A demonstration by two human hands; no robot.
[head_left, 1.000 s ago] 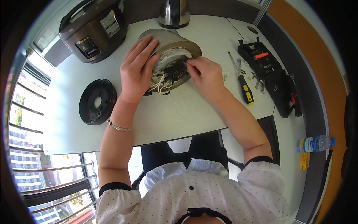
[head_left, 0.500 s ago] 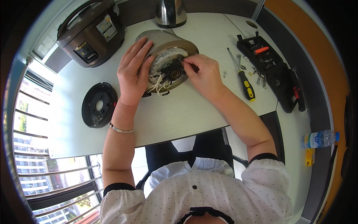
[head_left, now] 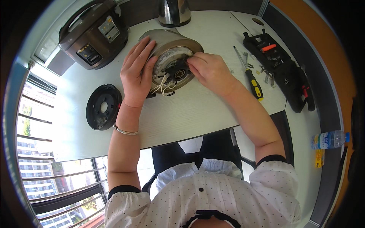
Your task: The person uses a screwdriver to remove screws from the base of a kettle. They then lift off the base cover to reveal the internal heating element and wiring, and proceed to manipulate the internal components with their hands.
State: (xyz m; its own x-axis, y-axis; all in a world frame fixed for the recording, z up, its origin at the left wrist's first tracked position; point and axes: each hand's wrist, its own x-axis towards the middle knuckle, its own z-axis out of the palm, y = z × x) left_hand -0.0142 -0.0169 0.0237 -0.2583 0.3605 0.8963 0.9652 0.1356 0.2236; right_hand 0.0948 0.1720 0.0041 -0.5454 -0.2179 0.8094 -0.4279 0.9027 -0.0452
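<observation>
Appliance point(head_left: 169, 37), grey-brown and tilted, bares white wires point(head_left: 164, 84), left hand point(head_left: 137, 76) spread, right hand point(head_left: 211, 73) pinched together.

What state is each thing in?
Left hand: resting on kettle body
Right hand: fingertips at black coupler
Kettle body: on its side, underside exposed
White wires: exposed
Black base cover: detached
Screwdriver: lying down
Tool case: open
Electric cooker: lid closed
Rear kettle: upright
Bottle: capped

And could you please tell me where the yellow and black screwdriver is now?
In the head view, the screwdriver lies on the white table, to the right of the right hand and left of the black tool case.
</observation>
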